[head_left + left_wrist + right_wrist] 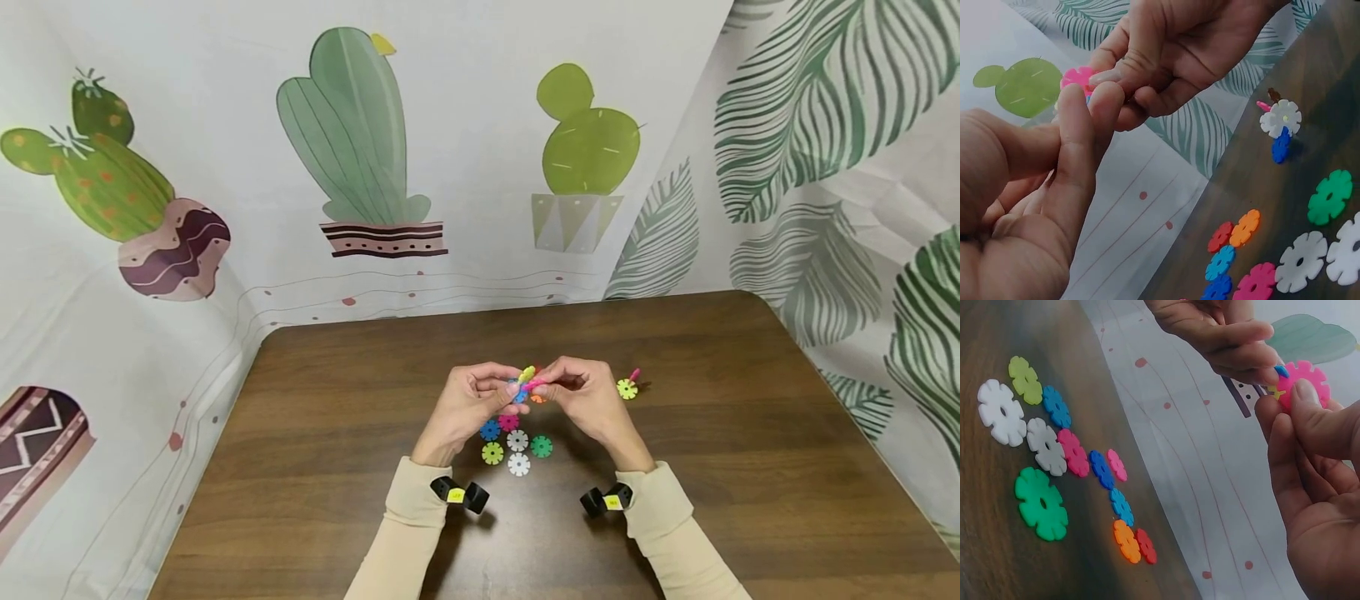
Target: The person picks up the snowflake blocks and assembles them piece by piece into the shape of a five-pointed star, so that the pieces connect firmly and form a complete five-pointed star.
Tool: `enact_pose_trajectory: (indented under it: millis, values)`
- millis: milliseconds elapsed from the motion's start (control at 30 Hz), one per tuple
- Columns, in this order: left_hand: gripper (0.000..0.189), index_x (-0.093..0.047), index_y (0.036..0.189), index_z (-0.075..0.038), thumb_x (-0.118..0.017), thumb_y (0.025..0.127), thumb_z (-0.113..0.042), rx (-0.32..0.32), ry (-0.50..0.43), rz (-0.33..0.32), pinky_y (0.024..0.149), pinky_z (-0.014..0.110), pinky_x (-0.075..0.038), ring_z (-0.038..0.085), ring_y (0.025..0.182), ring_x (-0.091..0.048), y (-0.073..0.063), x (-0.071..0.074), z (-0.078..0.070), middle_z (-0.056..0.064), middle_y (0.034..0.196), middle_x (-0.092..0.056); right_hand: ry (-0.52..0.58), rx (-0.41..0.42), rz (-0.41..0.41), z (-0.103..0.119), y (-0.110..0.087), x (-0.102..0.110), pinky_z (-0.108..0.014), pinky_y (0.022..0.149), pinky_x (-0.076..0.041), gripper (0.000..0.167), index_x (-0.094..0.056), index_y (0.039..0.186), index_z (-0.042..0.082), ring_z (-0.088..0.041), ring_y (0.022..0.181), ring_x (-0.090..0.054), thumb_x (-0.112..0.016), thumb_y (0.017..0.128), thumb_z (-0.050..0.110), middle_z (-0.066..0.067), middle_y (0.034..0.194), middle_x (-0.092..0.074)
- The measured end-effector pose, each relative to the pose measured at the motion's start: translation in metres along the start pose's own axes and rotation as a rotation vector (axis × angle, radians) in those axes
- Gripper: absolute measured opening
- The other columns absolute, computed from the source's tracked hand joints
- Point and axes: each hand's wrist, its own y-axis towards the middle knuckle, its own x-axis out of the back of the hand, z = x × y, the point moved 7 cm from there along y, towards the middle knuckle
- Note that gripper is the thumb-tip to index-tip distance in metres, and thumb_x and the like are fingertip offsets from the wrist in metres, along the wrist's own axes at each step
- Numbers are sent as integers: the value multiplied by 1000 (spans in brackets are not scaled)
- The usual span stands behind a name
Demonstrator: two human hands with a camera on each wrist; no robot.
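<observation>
Above the table, my two hands meet over a small cluster of notched flower-shaped plastic discs. My left hand (467,402) pinches a blue disc (521,395), from which a yellow disc (527,375) sticks up. Between thumb and fingers, my right hand (594,402) pinches a pink disc (1315,372) by its face. The pink disc touches the blue and yellow pieces; whether its slot is pushed in is hidden by the fingers. In the left wrist view the left fingertips cover most of the cluster.
Loose discs lie below the hands, among them a green disc (542,447), a white disc (519,464), a lime disc (492,453) and an orange disc (1127,540). A joined piece with a white disc (1282,119) stands to the right on the wooden table (315,467).
</observation>
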Motion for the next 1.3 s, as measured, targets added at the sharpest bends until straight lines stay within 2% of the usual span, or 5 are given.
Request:
enact_pose_trajectory:
  millis: [267, 500, 767, 1067, 1300]
  values:
    - [28, -63, 130, 19, -62, 103, 9, 5, -40, -74, 79, 32, -67, 16, 75, -82, -2, 0, 5, 42, 118, -72, -30, 1, -44, 1, 0, -4, -21, 62, -59, 9, -79, 85, -1, -7, 69, -71, -83, 86, -9, -21, 83, -79]
    - [29, -65, 131, 15, -62, 103, 8, -22, -36, -64, 76, 30, -67, 19, 74, -82, 0, -2, 3, 43, 115, -72, -61, 19, -84, 3, -2, -6, -20, 55, -55, 13, -78, 82, 0, -9, 65, -69, -84, 84, -12, -20, 81, -79]
    - [30, -65, 133, 14, -61, 104, 8, -10, -4, -43, 76, 31, -67, 16, 74, -82, 1, -2, 2, 40, 117, -73, -71, -1, -36, -1, 0, -6, -19, 64, -59, 13, -78, 83, 1, -1, 77, -73, -83, 86, -11, -21, 87, -81]
    - [27, -70, 129, 10, -65, 103, 6, -17, 31, -82, 73, 26, -66, 14, 74, -81, 2, 8, -1, 39, 112, -75, -121, -58, 13, -12, 0, -9, -21, 74, -63, 13, -80, 101, 6, -9, 81, -74, -84, 90, 2, -15, 97, -82]
    - [28, -71, 132, 2, -67, 104, -2, 25, 125, -46, 81, 41, -68, 27, 78, -82, 1, 8, 1, 37, 111, -75, -258, -11, -13, -11, -1, 3, -23, 76, -62, 11, -83, 98, 15, -9, 81, -72, -86, 90, 8, -5, 95, -82]
